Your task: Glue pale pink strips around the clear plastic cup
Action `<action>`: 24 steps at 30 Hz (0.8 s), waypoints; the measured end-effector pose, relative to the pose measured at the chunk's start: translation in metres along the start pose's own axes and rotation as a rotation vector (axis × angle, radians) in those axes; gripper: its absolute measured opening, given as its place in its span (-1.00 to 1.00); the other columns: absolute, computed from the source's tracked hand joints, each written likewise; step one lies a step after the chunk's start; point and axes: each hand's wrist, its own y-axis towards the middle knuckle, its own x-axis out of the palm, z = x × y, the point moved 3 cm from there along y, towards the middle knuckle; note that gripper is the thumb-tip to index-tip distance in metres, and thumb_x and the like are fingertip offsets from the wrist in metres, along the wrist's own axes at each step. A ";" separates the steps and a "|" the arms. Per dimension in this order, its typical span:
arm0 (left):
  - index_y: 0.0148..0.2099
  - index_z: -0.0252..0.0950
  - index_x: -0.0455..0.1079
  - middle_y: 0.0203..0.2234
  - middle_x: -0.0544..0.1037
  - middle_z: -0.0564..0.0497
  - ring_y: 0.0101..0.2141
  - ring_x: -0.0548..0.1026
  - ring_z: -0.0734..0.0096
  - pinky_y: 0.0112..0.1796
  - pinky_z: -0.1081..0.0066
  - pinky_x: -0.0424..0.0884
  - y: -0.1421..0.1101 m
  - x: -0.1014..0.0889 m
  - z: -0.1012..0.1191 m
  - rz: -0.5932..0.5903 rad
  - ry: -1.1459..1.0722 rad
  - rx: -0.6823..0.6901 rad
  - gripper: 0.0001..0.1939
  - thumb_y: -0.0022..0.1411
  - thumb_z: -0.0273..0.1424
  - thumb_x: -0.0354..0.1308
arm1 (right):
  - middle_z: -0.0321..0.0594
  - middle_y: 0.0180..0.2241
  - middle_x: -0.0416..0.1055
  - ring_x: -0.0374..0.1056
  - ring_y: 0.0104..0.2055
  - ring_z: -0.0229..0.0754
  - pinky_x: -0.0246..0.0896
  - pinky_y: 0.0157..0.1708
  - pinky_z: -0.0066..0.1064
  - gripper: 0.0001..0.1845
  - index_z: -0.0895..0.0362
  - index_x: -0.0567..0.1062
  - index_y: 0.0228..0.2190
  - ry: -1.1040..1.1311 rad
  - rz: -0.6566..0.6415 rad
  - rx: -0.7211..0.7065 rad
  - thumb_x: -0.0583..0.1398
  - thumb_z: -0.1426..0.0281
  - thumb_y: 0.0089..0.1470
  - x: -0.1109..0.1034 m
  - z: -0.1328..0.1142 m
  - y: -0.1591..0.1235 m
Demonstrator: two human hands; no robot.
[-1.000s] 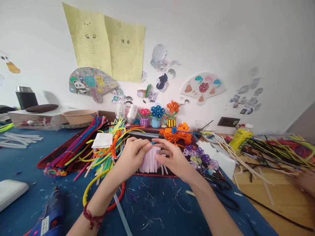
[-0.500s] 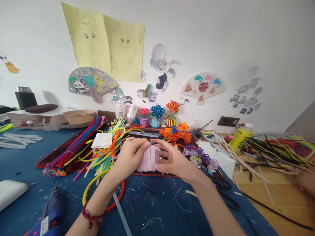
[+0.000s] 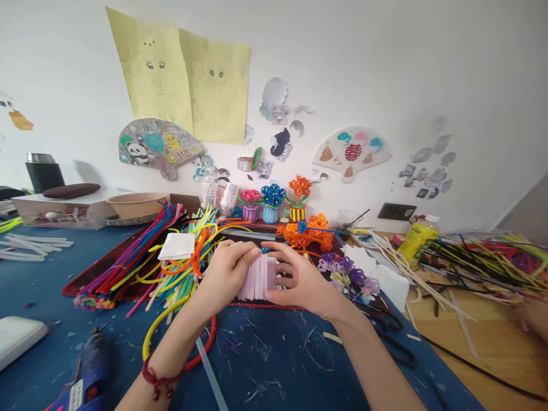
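Between my hands, over the front edge of a dark mat, stands a pale lilac piece (image 3: pixel 257 279) made of upright pipe-cleaner strips side by side. My left hand (image 3: pixel 229 268) grips its left side, thumb bent over the upper edge. My right hand (image 3: pixel 302 277) curves round the right side with fingers apart, the thumb by the lower edge and fingertips near the upper one; whether they press on it is hard to tell. A bit of blue shows behind the fingertips. Bundled colourful pipe cleaners (image 3: pixel 171 268) lie left of my left hand, and purple flowers (image 3: pixel 349 271) lie right of my right hand.
A blue glue gun (image 3: pixel 88 365) lies at front left, a clear glue stick (image 3: pixel 210 371) below my left forearm. Small flower pots (image 3: pixel 270 212) line the wall. A yellow bottle (image 3: pixel 417 240) and more pipe cleaners (image 3: pixel 479 260) are at right, near another person's hand (image 3: pixel 535 314).
My right thumb has shifted slightly left along the lilac piece's lower edge. My left hand keeps its grip. The view has tilted very slightly.
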 end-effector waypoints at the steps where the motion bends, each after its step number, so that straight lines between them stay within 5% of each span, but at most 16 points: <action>1: -0.54 -0.25 0.21 -0.66 0.31 0.11 -0.53 0.25 0.43 -0.40 0.39 0.17 0.000 0.000 0.000 0.003 -0.001 0.001 -0.61 0.33 -0.25 -0.12 | -0.14 0.08 0.26 0.34 -0.02 -0.09 0.36 0.00 -0.15 -0.15 -0.06 0.28 0.11 -0.009 0.010 0.001 0.46 0.39 -0.21 0.000 0.000 0.000; 12: -0.52 -0.25 0.23 -0.65 0.33 0.12 -0.53 0.27 0.43 -0.37 0.38 0.17 0.000 0.000 0.001 0.005 -0.006 0.019 -0.62 0.34 -0.26 -0.11 | -0.15 0.05 0.28 0.31 0.03 -0.11 0.36 -0.05 -0.24 -0.34 -0.05 0.31 0.09 0.052 -0.043 -0.018 0.38 0.33 -0.03 -0.002 0.000 -0.002; 24: -0.49 -0.26 0.26 -0.61 0.39 0.10 -0.52 0.29 0.43 -0.26 0.33 0.19 -0.002 0.004 0.004 -0.055 0.031 0.051 -0.62 0.35 -0.27 -0.14 | -0.15 0.05 0.28 0.30 0.00 -0.14 0.29 -0.05 -0.27 -0.49 -0.03 0.37 0.05 -0.026 0.094 0.026 0.31 0.23 0.07 -0.003 0.001 0.000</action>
